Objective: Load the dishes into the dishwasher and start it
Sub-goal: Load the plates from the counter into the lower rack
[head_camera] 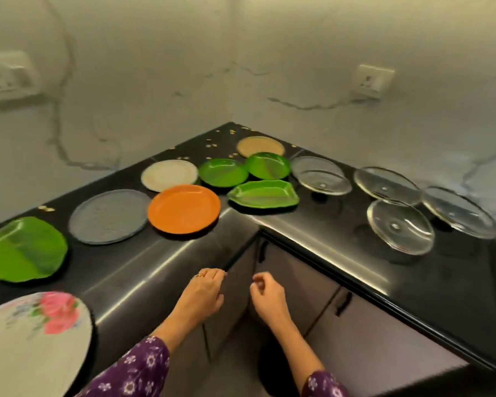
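Many plates lie flat on a black L-shaped countertop (298, 224). An orange plate (184, 209) sits near the inner corner, with a grey plate (108, 216) to its left and a white one (169, 175) behind. Green dishes (223, 172) (267, 165) (264, 194) cluster at the centre, a beige plate (260, 146) behind them. A leaf-shaped green plate (23, 249) and a floral plate (32, 339) lie at left. Several clear glass plates (321, 174) (400, 226) rest at right. My left hand (205, 293) and my right hand (267, 295) hover below the counter edge, fingers curled, holding nothing.
Grey cabinet doors with dark handles (342, 303) run under the counter. Crumbs (209, 144) are scattered in the far corner. Wall sockets (9, 75) (370, 80) sit on the marble-look walls. No dishwasher is in view.
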Demonstrator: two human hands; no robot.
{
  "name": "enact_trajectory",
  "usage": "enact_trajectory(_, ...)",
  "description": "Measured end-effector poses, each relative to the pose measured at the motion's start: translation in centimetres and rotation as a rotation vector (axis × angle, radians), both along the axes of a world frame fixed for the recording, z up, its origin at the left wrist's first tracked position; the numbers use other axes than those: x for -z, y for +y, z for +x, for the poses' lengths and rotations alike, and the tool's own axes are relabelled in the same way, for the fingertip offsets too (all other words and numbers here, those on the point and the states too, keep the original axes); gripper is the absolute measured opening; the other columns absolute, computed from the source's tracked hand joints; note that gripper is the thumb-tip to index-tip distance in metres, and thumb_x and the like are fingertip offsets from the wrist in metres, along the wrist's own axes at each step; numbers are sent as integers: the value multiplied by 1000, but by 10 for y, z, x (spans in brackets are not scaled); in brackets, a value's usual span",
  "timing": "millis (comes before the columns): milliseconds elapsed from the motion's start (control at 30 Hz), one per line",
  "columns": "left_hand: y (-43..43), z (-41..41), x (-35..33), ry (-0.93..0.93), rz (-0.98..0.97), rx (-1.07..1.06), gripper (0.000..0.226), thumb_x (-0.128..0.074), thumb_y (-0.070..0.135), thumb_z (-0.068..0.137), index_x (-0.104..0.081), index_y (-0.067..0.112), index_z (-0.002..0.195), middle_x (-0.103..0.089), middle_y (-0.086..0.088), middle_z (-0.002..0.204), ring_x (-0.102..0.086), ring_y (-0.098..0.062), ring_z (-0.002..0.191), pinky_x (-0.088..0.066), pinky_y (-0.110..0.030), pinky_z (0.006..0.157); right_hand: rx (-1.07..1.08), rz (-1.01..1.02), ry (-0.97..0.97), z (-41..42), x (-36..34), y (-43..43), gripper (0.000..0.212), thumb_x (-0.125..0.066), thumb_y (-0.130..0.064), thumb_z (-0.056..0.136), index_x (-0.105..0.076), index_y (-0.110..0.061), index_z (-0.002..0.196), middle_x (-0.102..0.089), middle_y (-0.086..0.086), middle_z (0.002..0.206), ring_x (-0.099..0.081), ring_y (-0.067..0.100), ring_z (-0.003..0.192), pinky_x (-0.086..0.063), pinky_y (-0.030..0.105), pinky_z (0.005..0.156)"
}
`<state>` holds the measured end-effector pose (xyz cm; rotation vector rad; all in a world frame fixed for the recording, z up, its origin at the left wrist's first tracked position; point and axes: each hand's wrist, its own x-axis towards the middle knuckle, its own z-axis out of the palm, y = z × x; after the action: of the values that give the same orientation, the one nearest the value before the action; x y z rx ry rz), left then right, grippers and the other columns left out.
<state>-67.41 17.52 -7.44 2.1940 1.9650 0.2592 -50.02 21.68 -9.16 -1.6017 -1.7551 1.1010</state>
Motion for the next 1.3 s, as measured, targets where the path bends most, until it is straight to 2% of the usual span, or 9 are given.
enact_trajectory(133,5,-69,5,-68,-3,-22,51,-53,32,88,-44,17,135,-48,2,136,-39,-14,129,-31,-23,108,-11,-92,169,-89,-18,55,13,-54,-18,93,-56,-13,105,-65,-3,82,-67,10,76,-57,33,77)
enact_trajectory(300,8,-96,30,-146,58,28,56,-45,52,86,-47,21,133,-46,6,138,-37,-11,131,-25,-21,108,100,-216,244,-164,-23,115,33,-62,-36,88,-52,-11,106,-68,0,87,-70,5,66,-56,24,66)
enact_trajectory(400,10,-100,38,-189,100,24,56,-42,56,86,-47,24,132,-45,9,137,-35,-9,132,-16,-17,108,193,-235,231,-187,-14,140,39,-67,-40,84,-50,-8,98,-67,17,102,-68,10,53,-44,14,41)
enact_trajectory(500,11,-101,42,-197,106,43,57,-40,57,85,-45,26,132,-43,11,137,-30,-7,132,-11,-14,106,319,-280,246,-200,-9,152,53,-71,-31,83,-45,-2,118,-58,17,110,-67,17,55,-48,20,40)
enact_trajectory(600,12,-102,41,-204,113,37,55,-40,58,86,-45,27,131,-43,11,136,-31,-7,132,-12,-15,107,355,-299,224,-204,0,159,40,-70,-15,83,-47,-2,113,-58,15,103,-66,17,55,-57,30,51)
enact_trajectory(733,11,-102,42,-182,124,26,54,-42,57,85,-46,27,130,-44,11,136,-33,-7,131,-15,-18,108,281,-269,309,-199,0,157,15,-56,-11,88,-57,1,97,-63,17,90,-62,16,55,-50,22,45)
enact_trajectory(933,9,-101,38,-158,152,33,52,-47,52,84,-54,22,125,-53,7,128,-45,-11,125,-28,-22,105,218,57,289,-141,-29,132,17,-46,-16,92,-45,-12,75,-51,2,73,-48,13,61,-38,20,51)
enact_trajectory(1100,27,-56,25,-142,206,48,47,-51,47,81,-61,12,110,-62,-3,110,-58,-22,105,-45,-30,90,298,208,483,-39,-47,101,11,-42,-15,97,-45,-5,95,-52,0,73,-51,6,56,-45,21,50)
enact_trajectory(1300,46,92,11,-274,209,248,35,-66,30,84,-58,10,111,-59,-2,110,-54,-22,103,-44,-33,91,663,441,275,135,-38,29,13,-41,-11,98,-40,-16,85,-46,-3,66,-43,9,56,-39,33,53)
